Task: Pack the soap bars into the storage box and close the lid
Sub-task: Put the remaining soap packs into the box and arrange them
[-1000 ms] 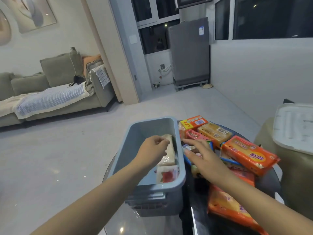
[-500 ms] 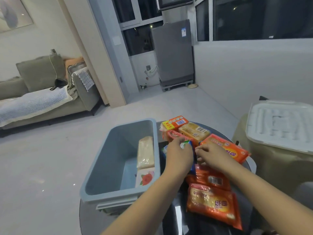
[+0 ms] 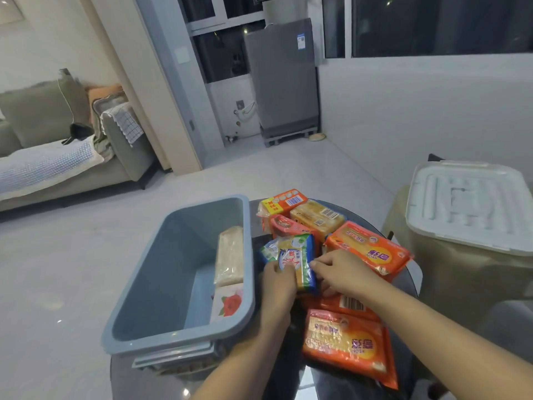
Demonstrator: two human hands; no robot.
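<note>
Your left hand (image 3: 278, 287) and right hand (image 3: 341, 272) both pinch the blue-and-yellow soap pack (image 3: 297, 259), the left closing on its near left end, the right on its right side, just outside the right wall of the blue storage box (image 3: 178, 287). The box sits at the left edge of the dark glass table (image 3: 291, 382), its near left corner overhanging the rim. Inside, a pale wrapped bar (image 3: 230, 256) and a white rose-printed bar (image 3: 227, 304) stand along the right wall; the floor to their left is open. Right of your hands, orange soap packs (image 3: 369, 251) crowd the table out to its far and right edges, another orange pack (image 3: 346, 343) lying near the front edge. The white lid (image 3: 467, 203) rests on a beige stool (image 3: 461, 272) off the table's right side.
</note>
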